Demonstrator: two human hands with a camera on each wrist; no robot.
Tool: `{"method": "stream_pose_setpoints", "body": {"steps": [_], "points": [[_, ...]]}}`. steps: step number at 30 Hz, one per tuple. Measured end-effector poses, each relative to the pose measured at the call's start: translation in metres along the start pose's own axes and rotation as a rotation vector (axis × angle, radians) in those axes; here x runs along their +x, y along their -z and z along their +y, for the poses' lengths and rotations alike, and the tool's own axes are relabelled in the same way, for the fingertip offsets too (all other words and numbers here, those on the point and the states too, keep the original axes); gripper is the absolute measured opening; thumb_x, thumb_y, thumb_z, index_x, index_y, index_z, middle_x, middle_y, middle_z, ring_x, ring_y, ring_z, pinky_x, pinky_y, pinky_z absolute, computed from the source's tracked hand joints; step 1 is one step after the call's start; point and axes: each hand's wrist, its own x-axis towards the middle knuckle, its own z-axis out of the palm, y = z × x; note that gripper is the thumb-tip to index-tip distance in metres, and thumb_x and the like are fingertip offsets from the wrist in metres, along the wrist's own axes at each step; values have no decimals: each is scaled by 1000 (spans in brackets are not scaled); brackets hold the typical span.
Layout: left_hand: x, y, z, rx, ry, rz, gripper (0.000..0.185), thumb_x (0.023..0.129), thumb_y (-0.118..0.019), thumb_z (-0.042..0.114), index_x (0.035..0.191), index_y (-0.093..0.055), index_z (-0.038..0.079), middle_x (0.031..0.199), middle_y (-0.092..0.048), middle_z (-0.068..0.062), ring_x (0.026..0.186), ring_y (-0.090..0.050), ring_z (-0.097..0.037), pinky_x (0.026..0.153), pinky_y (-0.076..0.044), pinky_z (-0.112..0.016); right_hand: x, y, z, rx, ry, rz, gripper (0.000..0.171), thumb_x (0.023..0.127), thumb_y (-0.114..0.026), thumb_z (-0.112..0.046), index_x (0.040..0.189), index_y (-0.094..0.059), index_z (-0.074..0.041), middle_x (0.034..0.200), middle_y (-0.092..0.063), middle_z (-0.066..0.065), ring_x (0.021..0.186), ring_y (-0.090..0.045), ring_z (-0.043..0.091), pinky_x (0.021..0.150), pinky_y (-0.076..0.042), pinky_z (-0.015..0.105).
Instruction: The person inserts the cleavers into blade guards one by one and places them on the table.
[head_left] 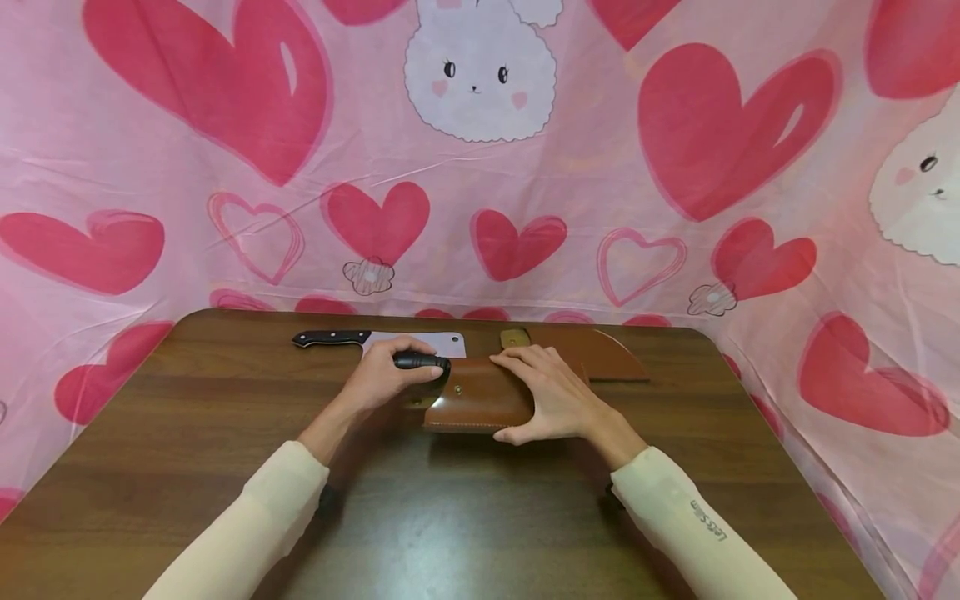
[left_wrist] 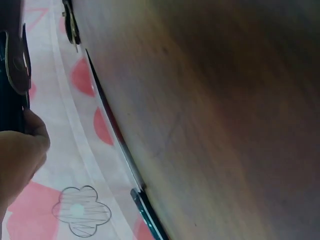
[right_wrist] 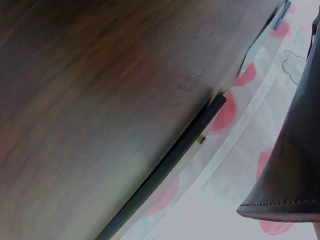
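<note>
My left hand [head_left: 375,379] grips a black handle [head_left: 416,361], with the thumb along it. The handle meets the left end of a brown leather knife sheath [head_left: 480,396], and any blade inside is hidden. My right hand [head_left: 558,396] holds the sheath from the right, fingers over its top and thumb at its lower edge. A brass snap stud shows on the sheath, which is raised off the table. In the left wrist view, the left hand [left_wrist: 22,155] pinches the dark handle below a leather flap [left_wrist: 17,65]. The right wrist view shows the sheath's stitched edge [right_wrist: 280,204].
Behind the left hand lies a cleaver [head_left: 330,337] with a black riveted handle. A second brown leather sheath [head_left: 600,354] with a brass-studded strap lies at the back right. The wooden table [head_left: 420,517] ends at a pink heart-patterned cloth [head_left: 442,167].
</note>
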Motion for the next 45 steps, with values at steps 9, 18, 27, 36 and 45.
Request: {"method": "stream_pose_setpoints", "body": {"steps": [9,18,27,36,45], "points": [[1,1,-7,2,32,-65,36,73,-80,27,103,-70,10,101,-67,-10,85,-62,-19,72,-52,-26,-3,-6,0,-15,-37,-69,99,59,-61,-80,137,-45,-21,133,-48,-3,115,-44,13,90,-38,39],[1,0,-10,70,70,-72,38,72,-81,27,104,-70,8,101,-67,-9,85,-60,-18,72,-50,-27,-8,-13,-3,-17,-69,-139,100,60,-59,-81,139,-42,-21,137,-46,0,123,-42,17,98,-37,51],[-1,2,-14,62,113,-100,30,72,-81,25,97,-72,12,98,-67,-8,87,-59,-20,75,-47,-28,-6,-18,-8,-48,-67,-177,102,60,-56,-83,139,-41,-21,135,-46,-3,120,-43,14,97,-38,39],[-1,1,-15,80,157,-132,25,71,-81,22,94,-73,13,96,-68,-7,85,-59,-19,75,-46,-28,-6,-21,-10,-61,-63,-211,103,59,-60,-81,139,-41,-19,136,-45,-1,120,-43,16,96,-38,39],[-2,0,-18,136,149,-177,25,72,-81,21,93,-72,11,92,-67,-7,84,-58,-19,76,-44,-28,-7,-28,-12,-41,-97,-299,104,59,-60,-81,141,-37,-21,137,-42,-3,122,-41,15,99,-38,46]]}}
